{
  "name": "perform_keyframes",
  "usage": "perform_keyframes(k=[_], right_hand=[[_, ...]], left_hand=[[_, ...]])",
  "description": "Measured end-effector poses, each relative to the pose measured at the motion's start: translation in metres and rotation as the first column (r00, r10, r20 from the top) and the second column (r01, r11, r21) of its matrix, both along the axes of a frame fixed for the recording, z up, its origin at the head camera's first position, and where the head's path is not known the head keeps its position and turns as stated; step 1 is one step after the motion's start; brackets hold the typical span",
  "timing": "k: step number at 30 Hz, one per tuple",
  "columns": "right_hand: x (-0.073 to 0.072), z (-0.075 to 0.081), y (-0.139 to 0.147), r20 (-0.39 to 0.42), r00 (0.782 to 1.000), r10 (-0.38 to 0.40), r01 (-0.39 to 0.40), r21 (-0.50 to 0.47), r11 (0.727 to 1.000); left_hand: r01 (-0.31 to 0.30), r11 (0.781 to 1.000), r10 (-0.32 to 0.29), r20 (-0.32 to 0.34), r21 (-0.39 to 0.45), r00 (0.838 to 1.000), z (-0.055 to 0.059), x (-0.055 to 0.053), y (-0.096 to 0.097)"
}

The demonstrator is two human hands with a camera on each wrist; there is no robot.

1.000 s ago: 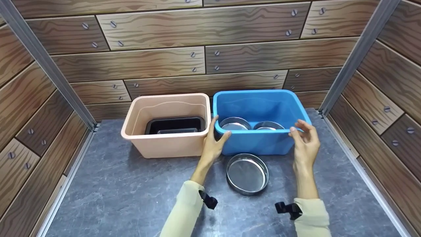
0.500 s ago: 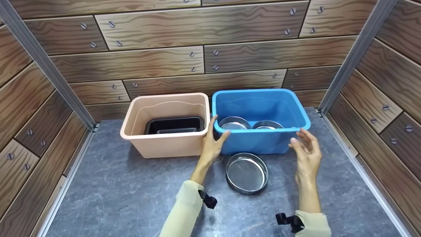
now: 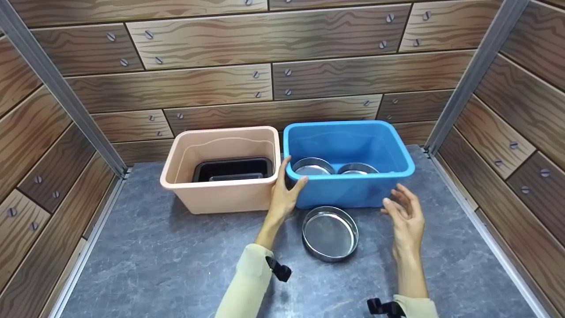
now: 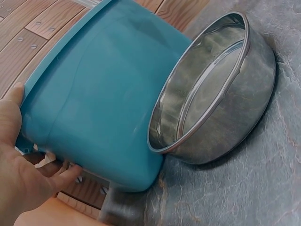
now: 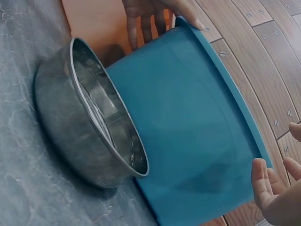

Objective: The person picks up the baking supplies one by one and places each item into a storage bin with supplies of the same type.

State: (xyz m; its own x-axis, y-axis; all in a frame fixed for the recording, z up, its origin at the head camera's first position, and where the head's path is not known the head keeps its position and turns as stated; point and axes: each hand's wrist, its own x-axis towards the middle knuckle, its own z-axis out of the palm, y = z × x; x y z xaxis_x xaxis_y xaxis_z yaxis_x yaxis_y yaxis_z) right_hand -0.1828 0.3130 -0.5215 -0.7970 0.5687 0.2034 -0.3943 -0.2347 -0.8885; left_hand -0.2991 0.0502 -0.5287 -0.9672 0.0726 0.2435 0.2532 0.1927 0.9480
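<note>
My left hand (image 3: 282,198) grips the front left corner of the blue plastic bin (image 3: 344,192), its thumb by the rim and its fingers round the side. In the left wrist view, those fingers (image 4: 66,178) bend round behind the corner. Off the bin's front right corner, my right hand (image 3: 407,216) hangs with loosely bent fingers and holds nothing. Two round metal pans, a left one (image 3: 313,167) and a right one (image 3: 357,168), lie inside the blue bin, partly hidden by its front wall. A third round metal pan (image 3: 330,234) stands upright on the table before the bin.
Left of the blue bin stands a peach bin (image 3: 225,198) with a black rectangular tray (image 3: 205,170) in it. Wood-patterned walls (image 3: 212,84) enclose the grey marbled table (image 3: 145,265) at the back and on both sides.
My right hand has let go of the blue bin's front right rim and drawn down toward me. My left hand stays at the left corner; the bins and pans keep their places.
</note>
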Motion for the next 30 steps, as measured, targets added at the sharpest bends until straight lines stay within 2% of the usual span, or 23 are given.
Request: perform_keyframes(k=[6,14,25,30], right_hand=[[0.005,-0.01,-0.001,0.021,1.0,-0.003,0.003,-0.004,1.0],[0.012,-0.025,0.0,0.099,0.995,-0.018,0.015,0.032,0.999],[0.023,-0.049,-0.002,0.212,0.977,-0.034,0.022,0.059,0.998],[0.028,-0.056,-0.003,0.262,0.965,-0.024,-0.002,0.099,0.995]], left_hand=[[-0.001,1.0,0.001,-0.001,0.008,1.0,-0.001,0.001,-0.001],[0.0,1.0,0.0,0.0,0.009,1.0,-0.001,0.0,0.0],[-0.001,1.0,0.001,0.003,0.014,1.0,-0.002,0.001,0.0],[-0.007,1.0,0.007,0.01,0.02,1.0,-0.001,0.002,0.002]])
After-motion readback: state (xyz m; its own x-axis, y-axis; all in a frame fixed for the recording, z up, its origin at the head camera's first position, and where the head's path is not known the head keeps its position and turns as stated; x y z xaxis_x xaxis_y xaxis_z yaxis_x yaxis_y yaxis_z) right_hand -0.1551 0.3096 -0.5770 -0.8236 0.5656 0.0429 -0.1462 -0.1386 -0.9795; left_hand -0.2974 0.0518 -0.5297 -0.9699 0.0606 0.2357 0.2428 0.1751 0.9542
